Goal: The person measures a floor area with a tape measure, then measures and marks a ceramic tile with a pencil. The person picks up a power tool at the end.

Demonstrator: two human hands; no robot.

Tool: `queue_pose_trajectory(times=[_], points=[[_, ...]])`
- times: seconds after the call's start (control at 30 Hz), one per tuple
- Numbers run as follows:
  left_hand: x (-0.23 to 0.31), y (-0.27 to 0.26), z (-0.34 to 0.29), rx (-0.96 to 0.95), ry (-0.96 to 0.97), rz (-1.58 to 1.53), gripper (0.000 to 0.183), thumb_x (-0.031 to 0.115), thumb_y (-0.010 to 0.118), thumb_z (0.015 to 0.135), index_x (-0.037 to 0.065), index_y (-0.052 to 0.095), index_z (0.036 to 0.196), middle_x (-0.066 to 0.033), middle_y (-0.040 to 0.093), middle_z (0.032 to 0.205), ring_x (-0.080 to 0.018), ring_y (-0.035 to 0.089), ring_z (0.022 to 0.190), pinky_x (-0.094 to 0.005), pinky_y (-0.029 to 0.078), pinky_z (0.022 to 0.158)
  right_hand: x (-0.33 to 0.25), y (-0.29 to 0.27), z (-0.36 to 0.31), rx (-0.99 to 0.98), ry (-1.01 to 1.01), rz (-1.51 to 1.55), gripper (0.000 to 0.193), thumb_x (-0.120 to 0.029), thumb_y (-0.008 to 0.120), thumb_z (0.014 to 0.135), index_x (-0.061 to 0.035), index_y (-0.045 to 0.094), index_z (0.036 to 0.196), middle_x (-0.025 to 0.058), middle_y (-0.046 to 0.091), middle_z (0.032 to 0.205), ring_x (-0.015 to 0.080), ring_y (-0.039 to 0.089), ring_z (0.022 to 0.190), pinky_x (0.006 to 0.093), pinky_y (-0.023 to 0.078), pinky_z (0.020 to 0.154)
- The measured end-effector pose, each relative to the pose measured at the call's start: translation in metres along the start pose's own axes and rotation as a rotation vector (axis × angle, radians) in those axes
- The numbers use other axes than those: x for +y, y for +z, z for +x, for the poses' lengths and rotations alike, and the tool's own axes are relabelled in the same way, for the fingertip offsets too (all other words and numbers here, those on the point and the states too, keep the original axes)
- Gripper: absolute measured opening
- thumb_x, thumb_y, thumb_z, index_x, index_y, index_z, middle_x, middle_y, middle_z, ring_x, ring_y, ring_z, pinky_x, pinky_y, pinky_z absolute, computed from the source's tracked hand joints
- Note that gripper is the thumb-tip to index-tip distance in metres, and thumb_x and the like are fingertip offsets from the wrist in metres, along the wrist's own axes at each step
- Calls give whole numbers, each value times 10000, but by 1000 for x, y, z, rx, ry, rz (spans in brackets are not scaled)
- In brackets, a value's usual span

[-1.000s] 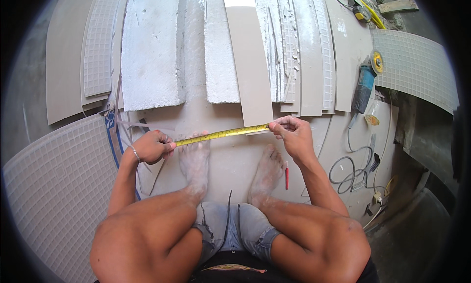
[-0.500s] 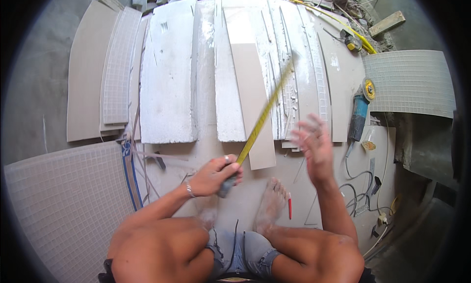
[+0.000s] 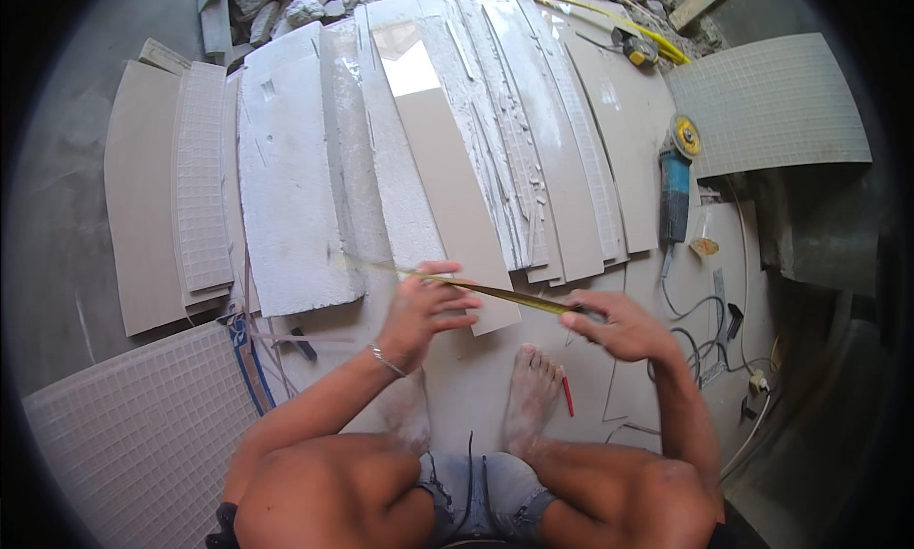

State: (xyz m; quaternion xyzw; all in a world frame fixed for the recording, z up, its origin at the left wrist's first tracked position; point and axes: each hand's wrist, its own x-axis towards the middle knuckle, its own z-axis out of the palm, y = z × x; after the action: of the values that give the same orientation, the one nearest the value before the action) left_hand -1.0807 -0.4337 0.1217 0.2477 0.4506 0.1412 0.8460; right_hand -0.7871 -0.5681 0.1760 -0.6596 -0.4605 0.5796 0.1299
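Observation:
My right hand (image 3: pixel 624 327) is closed around a tape measure, whose case is mostly hidden in the palm. From it a yellow blade (image 3: pixel 519 295) stretches leftward, its far end blurred. Beside the blade my left hand (image 3: pixel 427 311) is open with fingers spread; whether any finger touches the blade I cannot tell. Beyond both hands lies a narrow beige tile strip (image 3: pixel 443 163), slanting across a white foam block (image 3: pixel 405 201). A red pencil-like marker (image 3: pixel 568 397) rests on the floor by my right foot.
An angle grinder (image 3: pixel 677 182) with its cable lies at the right, below a second tape measure (image 3: pixel 636 49). Another white block (image 3: pixel 286 168) and stacked tiles (image 3: pixel 143 197) stand left. A grid-backed tile (image 3: pixel 133 425) leans near my left knee. Rubble (image 3: pixel 305 13) lines the back.
The tape measure has passed from my left hand to my right, and its blade now points left instead of up and right. My left hand has opened. The view has turned slightly.

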Motion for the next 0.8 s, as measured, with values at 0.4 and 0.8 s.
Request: queue_pose_trajectory(times=[0.4,0.8], points=[[-34,-47,-16,10,-134,243,265,-71,635,948,-57,666,1211,-140,723,1159,-219,748,1038,-361,654,923,9,-101,19,-132,314,-583,274,-272,707,916,-33,826,973,132,784,882,265,750,857,377,580,826],[-69,-28,4,102,-44,383,192,69,773,966,-72,672,1047,-148,774,963,-151,761,849,-256,644,771,27,-108,46,-17,407,-828,243,-255,747,869,-66,839,992,169,790,953,334,745,898,409,580,841]])
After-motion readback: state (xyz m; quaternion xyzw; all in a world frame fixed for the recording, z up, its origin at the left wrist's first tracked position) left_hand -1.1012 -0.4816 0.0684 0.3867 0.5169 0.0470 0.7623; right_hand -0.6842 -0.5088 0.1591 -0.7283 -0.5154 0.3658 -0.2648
